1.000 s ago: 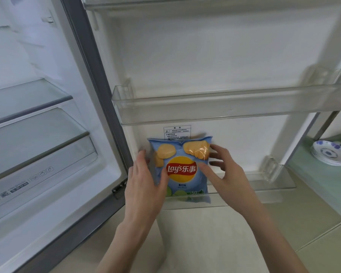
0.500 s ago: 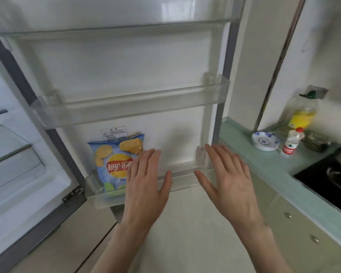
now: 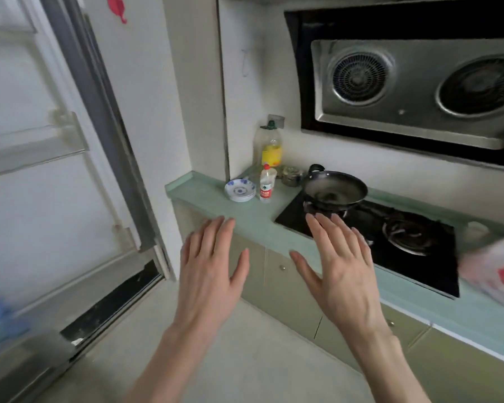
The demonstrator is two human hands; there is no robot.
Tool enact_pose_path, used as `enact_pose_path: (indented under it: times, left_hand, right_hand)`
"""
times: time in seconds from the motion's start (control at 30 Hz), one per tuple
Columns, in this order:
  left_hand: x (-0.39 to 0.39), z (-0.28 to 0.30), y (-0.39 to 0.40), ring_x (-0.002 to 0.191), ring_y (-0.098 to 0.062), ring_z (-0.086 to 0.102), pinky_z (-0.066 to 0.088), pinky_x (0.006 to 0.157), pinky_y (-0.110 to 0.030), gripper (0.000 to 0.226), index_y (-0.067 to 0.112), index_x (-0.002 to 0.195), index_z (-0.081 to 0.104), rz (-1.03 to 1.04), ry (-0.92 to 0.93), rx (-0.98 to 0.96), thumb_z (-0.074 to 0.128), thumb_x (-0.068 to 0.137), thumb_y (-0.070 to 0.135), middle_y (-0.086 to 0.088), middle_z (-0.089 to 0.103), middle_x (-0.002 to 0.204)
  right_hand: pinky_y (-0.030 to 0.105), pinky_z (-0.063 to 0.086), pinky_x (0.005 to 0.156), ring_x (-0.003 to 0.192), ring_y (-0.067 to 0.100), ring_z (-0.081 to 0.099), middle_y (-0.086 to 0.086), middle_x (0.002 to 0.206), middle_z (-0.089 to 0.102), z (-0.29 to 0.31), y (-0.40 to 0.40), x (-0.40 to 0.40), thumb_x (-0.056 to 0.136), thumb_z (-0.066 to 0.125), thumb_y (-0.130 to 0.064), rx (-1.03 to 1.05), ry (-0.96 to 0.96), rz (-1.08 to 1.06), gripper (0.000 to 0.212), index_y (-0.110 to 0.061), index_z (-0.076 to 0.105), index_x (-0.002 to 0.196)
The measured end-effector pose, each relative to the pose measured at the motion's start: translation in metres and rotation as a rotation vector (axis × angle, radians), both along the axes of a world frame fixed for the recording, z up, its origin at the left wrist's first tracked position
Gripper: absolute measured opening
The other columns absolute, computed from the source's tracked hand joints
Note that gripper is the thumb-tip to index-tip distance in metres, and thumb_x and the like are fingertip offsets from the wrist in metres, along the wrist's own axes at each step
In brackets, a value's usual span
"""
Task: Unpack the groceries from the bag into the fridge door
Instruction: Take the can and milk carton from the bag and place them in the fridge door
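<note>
The white fridge door (image 3: 41, 184) stands open at left. The crinkled white plastic bag with red print (image 3: 495, 269) sits on the pale green bench (image 3: 245, 222), far right; the right hand (image 3: 341, 269) is nearer it than the left hand (image 3: 210, 269). Both are spread wide, holding nothing.

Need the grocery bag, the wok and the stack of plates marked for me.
grocery bag (image 3: 495, 271): head view, blurred white plastic side at right edge.
wok (image 3: 335, 189): head view, dark inner bowl.
stack of plates (image 3: 240, 191): head view, blue-patterned top plate.
</note>
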State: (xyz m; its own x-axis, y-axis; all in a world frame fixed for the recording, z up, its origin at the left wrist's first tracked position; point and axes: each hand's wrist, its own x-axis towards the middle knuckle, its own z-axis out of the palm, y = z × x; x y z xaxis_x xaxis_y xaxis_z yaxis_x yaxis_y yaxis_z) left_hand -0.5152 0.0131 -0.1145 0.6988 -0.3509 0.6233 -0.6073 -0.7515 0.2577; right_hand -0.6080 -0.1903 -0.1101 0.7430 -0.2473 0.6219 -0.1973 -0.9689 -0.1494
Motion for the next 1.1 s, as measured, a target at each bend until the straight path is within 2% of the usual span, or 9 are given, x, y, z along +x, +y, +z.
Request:
enact_pose_path:
  times: [0.27,0.53,0.87,1.1]
  left_hand:
    - [-0.044,-0.011,-0.144,0.13,-0.031,0.055,0.044,0.108,-0.052,0.051,0.011,0.143,0.054,-0.352,0.003,0.021,0.054,0.099,0.037,-0.008,0.059,0.141]
    - [-0.073,-0.016,-0.276,0.13,-0.028,0.056,0.045,0.11,-0.049,0.05,0.01,0.142,0.055,-0.662,-0.012,0.005,0.053,0.101,0.039,-0.006,0.061,0.14]
    - [-0.06,-0.018,-0.423,0.129,-0.025,0.056,0.045,0.111,-0.044,0.051,0.012,0.142,0.055,-0.853,0.015,0.01,0.047,0.102,0.043,-0.003,0.061,0.136]
    - [-0.018,-0.017,-0.523,0.119,-0.023,0.062,0.051,0.104,-0.038,0.051,0.011,0.142,0.055,-0.93,0.003,0.019,0.049,0.103,0.043,-0.004,0.065,0.13]
  right_hand:
    - [0.05,0.034,0.12,0.148,0.027,0.043,0.003,0.152,0.054,-0.009,-0.1,-0.098,0.102,0.046,-0.058,0.037,-0.005,-0.336,0.064,-0.017,0.047,0.152]
    - [0.048,0.039,0.116,0.14,0.026,0.051,0.001,0.148,0.058,-0.025,-0.178,-0.168,0.101,0.049,-0.057,0.055,-0.028,-0.625,0.062,-0.017,0.051,0.148]
    - [0.041,0.043,0.114,0.137,0.02,0.054,-0.002,0.144,0.061,-0.027,-0.286,-0.174,0.101,0.051,-0.054,0.075,-0.047,-0.777,0.058,-0.019,0.053,0.147]
    - [0.047,0.041,0.115,0.138,0.016,0.053,-0.006,0.143,0.06,-0.024,-0.366,-0.147,0.101,0.051,-0.053,0.13,-0.093,-0.842,0.054,-0.023,0.052,0.146]
